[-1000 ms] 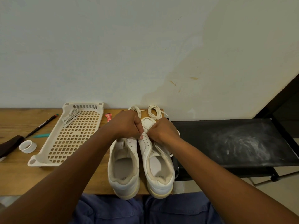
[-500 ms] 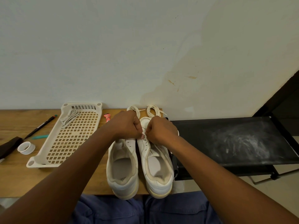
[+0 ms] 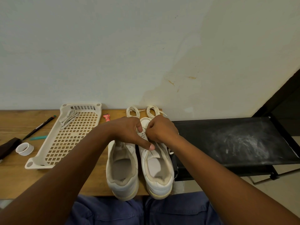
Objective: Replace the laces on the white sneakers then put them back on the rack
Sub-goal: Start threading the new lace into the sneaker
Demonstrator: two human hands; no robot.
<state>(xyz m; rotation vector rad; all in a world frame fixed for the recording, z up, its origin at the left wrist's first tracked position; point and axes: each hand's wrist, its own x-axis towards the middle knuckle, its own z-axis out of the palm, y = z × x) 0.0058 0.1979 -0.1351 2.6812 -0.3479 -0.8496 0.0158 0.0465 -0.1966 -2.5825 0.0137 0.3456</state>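
Two white sneakers stand side by side on the wooden table (image 3: 16,179), heels toward me: the left sneaker (image 3: 121,169) and the right sneaker (image 3: 158,171). My left hand (image 3: 128,132) grips the right sneaker's eyelet flap, with its thumb stretched down onto the tongue. My right hand (image 3: 162,129) has curled fingers pinching at the eyelet row; a white lace end (image 3: 170,151) pokes out beside its wrist. Two coiled cream laces (image 3: 133,111) lie behind the toes by the wall. Grey old laces (image 3: 68,118) lie in the perforated tray (image 3: 40,159).
The black rack shelf (image 3: 235,140) adjoins the table on the right, dusted with white marks. Left of the tray lie a pen (image 3: 39,126), a teal stick (image 3: 39,138), a white tape roll (image 3: 24,148) and a dark object (image 3: 8,146). A red wrapper (image 3: 106,117) sits behind the hands.
Both hands stay on the right sneaker's eyelets. My left thumb has stretched down onto the tongue, and the hands have shifted slightly toward the toe.
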